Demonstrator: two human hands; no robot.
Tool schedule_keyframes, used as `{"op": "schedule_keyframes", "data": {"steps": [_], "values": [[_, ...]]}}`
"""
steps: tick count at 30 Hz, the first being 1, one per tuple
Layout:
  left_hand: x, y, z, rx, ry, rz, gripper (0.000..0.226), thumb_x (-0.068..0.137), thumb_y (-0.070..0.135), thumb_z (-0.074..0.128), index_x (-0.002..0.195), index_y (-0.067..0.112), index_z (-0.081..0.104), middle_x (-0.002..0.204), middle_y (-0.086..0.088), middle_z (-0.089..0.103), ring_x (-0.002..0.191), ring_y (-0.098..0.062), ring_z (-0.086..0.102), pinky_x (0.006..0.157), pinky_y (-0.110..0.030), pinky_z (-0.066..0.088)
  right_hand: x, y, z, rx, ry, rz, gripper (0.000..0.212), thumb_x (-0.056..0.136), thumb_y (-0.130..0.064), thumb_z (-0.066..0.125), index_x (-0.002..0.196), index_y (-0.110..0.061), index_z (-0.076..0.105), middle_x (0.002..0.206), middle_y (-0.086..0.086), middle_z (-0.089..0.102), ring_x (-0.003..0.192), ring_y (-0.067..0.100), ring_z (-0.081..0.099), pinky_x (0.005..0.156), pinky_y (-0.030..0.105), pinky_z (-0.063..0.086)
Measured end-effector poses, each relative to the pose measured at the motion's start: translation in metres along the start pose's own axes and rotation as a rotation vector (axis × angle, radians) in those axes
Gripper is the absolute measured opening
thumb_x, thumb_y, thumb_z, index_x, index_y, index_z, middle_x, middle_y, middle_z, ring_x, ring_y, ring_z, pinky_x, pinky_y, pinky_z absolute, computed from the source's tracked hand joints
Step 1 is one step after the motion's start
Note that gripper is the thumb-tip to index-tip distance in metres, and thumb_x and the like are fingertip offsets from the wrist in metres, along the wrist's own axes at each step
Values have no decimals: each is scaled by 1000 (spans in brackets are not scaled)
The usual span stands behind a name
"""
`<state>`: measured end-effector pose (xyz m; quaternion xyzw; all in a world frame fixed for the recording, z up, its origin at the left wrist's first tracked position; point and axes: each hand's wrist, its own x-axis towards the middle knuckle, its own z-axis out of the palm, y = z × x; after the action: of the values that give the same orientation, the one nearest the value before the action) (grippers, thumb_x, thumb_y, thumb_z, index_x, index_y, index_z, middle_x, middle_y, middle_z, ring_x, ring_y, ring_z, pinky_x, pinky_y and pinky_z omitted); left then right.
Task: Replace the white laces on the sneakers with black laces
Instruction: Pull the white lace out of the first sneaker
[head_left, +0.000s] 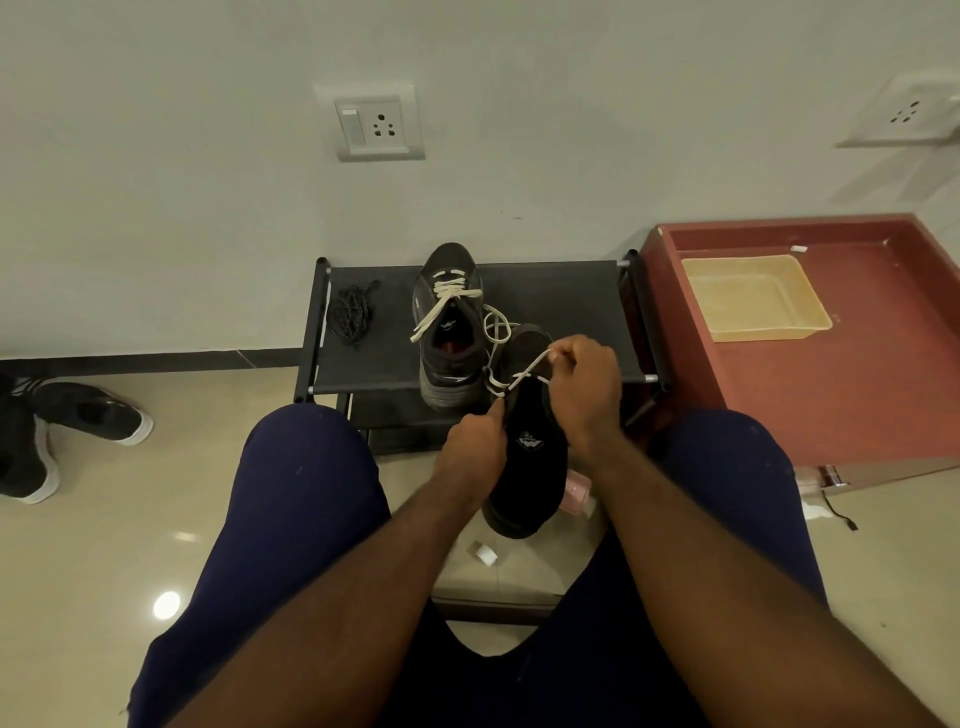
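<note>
Between my knees I hold a black sneaker (532, 457) with its toe pointing away from me. My left hand (475, 449) grips its left side and pinches the white lace (524, 374) near an eyelet. My right hand (589, 387) pinches a loop of that same lace and holds it raised above the shoe. A second black sneaker (449, 325) with loosened white laces stands on the black fabric shoe rack (561, 317). A bundle of black laces (350, 312) lies on the rack's left end.
A red-brown cabinet top (841, 395) with a yellow tray (753, 296) stands to the right. Another pair of dark shoes (57, 431) lies on the tiled floor at the left. A pink object (576, 491) sits under the held shoe. The wall with sockets (376, 124) is just behind the rack.
</note>
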<state>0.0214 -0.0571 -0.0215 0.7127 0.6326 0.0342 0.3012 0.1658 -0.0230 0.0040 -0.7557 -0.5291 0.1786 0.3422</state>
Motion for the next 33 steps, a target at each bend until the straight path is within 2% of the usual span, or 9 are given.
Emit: {"op": "schedule_keyframes", "data": {"steps": [2,5,10,14,20,23,27,30,33], "values": [[0,0,0,-9,5,9,38,102,23,39,140,21,42,106,-13,65,94,-30,64,84,-46,56,6,3,-7,205,49,202,10,90,-13,64,90,-19,72,91,0,72,91,22,67,88,45,54],[-1,-1,1,-15,5,18,37,102,24,39,139,21,43,106,-11,65,94,-28,63,85,-46,55,9,8,-14,116,-161,282,13,86,-15,62,96,-17,70,99,6,73,100,27,67,91,44,54],[0,0,1,7,15,34,40,102,24,40,142,21,41,107,-13,65,93,-29,64,81,-41,54,-11,2,-6,-333,-376,-43,71,84,-16,59,151,-25,38,155,3,38,146,26,28,117,52,28],[-2,0,0,4,7,41,45,102,24,41,146,23,37,107,-10,67,90,-27,65,80,-41,56,-20,-10,7,-399,-494,-265,80,88,-8,56,158,-31,23,166,3,19,154,23,9,123,55,11],[-2,0,0,35,-4,46,46,102,22,40,148,25,34,105,-13,66,89,-29,64,77,-41,55,-18,-3,11,-450,-482,-319,44,94,-10,52,135,-25,58,141,2,50,134,23,36,108,42,30],[-1,1,0,36,-2,34,45,103,23,39,148,25,34,103,-13,65,87,-28,64,77,-42,56,-16,-4,11,-487,-403,-314,30,97,-12,46,120,-21,63,122,2,62,119,25,45,97,39,36],[-1,1,1,60,12,24,44,104,22,37,148,23,35,104,-14,64,88,-28,62,73,-39,52,-13,0,12,-432,-386,-274,27,97,-13,47,112,-20,69,112,1,68,113,25,50,95,41,40],[-1,0,0,22,14,28,42,103,24,36,145,23,38,103,-14,65,89,-30,64,79,-44,56,-5,3,8,-164,-210,-156,24,92,-8,56,99,-21,75,99,-2,73,103,22,60,94,43,49],[-2,0,0,-29,16,46,40,102,25,39,142,23,41,103,-12,65,90,-28,63,79,-41,55,7,-5,-7,245,37,106,12,93,-8,63,98,-13,73,89,-6,69,86,11,63,87,33,54]]}}
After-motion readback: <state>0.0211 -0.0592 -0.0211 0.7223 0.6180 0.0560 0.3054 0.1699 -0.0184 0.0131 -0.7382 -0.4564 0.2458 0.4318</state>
